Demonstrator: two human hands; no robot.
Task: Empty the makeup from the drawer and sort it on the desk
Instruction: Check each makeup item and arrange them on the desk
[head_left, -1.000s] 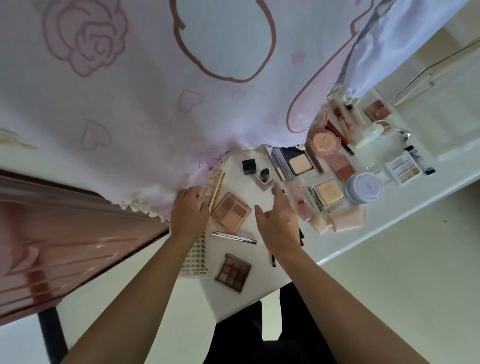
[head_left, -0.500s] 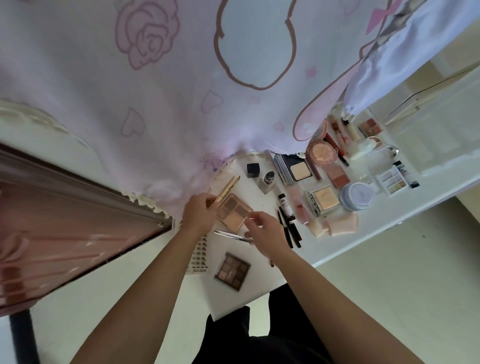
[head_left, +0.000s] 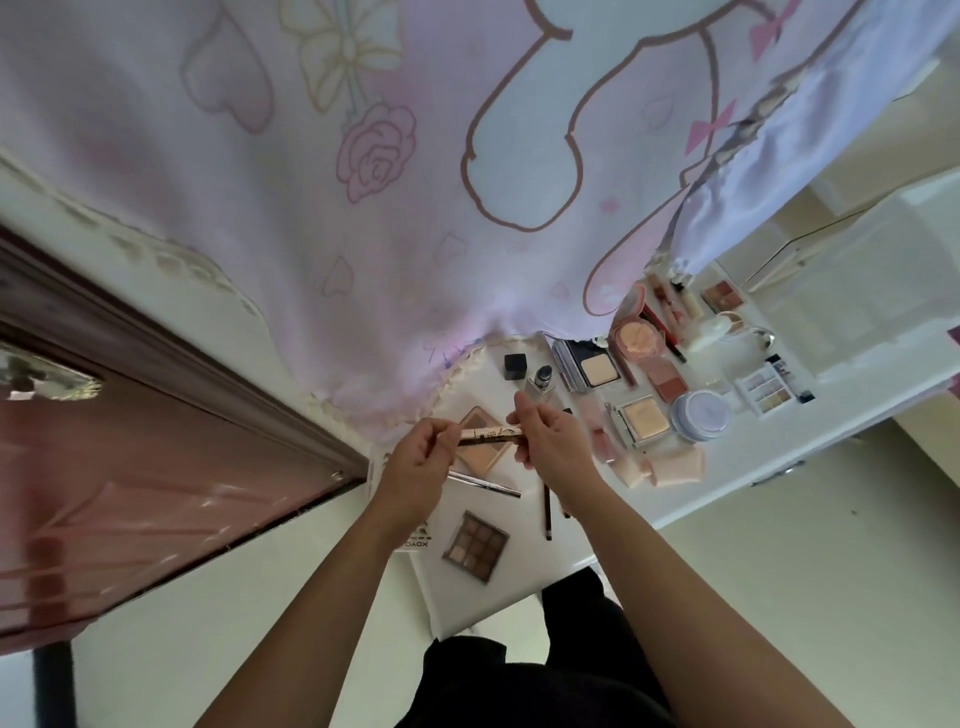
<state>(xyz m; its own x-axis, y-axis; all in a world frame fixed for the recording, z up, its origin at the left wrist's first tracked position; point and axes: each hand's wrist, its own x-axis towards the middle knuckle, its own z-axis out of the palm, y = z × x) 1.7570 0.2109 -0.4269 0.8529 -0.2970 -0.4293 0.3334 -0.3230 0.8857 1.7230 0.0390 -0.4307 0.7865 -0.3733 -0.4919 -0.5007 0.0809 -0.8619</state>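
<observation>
At the near corner of the white desk (head_left: 467, 603): a dark eyeshadow palette (head_left: 475, 545), a dotted white card (head_left: 415, 538) at the left edge, a dark pencil (head_left: 547, 512) alongside. Just beyond, raised above the surface: left hand (head_left: 415, 460) and right hand (head_left: 556, 441), fingers curled, each pinching one end of a slim gold tube (head_left: 491, 434), held level over a peach palette (head_left: 480, 454) and a silver stick (head_left: 485, 483). Toward the far right end: a black cube (head_left: 515, 365), a square compact (head_left: 644, 418), a pale round jar (head_left: 698, 415), pink tubes (head_left: 670, 467).

Looks well advanced: plenty of makeup out and loosely grouped by kind, gold tube not yet set down. No drawer in view, so cannot tell what remains inside.

Behind, draped over the far edge: a pink printed cloth (head_left: 415, 182). Past the right edge, pale floor (head_left: 779, 597); past the left, a glossy reddish-brown panel (head_left: 156, 467).
</observation>
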